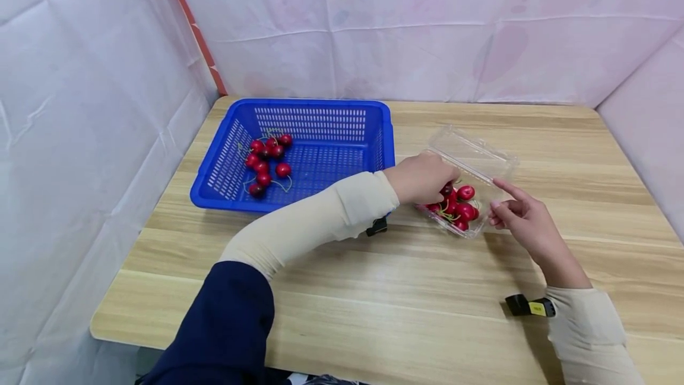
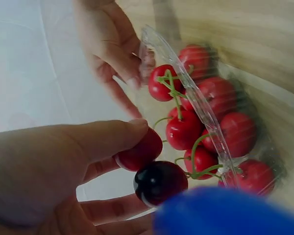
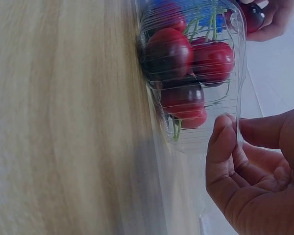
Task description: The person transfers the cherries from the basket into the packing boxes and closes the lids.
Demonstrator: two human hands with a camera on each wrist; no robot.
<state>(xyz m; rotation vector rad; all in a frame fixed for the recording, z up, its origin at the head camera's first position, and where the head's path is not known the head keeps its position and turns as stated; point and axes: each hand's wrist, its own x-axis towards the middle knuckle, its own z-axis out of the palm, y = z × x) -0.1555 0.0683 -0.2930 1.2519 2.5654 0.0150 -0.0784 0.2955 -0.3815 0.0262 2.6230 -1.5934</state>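
A clear plastic box (image 3: 241,78) stands on the table with its lid (image 1: 472,150) folded open toward the back. Red cherries (image 1: 466,212) with green stems lie inside it. Over the box's left side, my left hand (image 1: 422,178) holds a red cherry (image 2: 141,151) under its thumb, with a darker cherry (image 2: 159,183) against it; the fingers beneath are partly hidden. On the opposite side, my right hand (image 1: 526,221) pinches the box's rim between thumb and fingers, its index finger stretched along the edge in the head view.
A blue slotted basket (image 1: 315,103) stands left of the box, with several stemmed cherries (image 1: 263,166) toward its left side. The wooden table (image 1: 385,302) ends at white sheets behind and at the sides. Black straps hang from both wrists.
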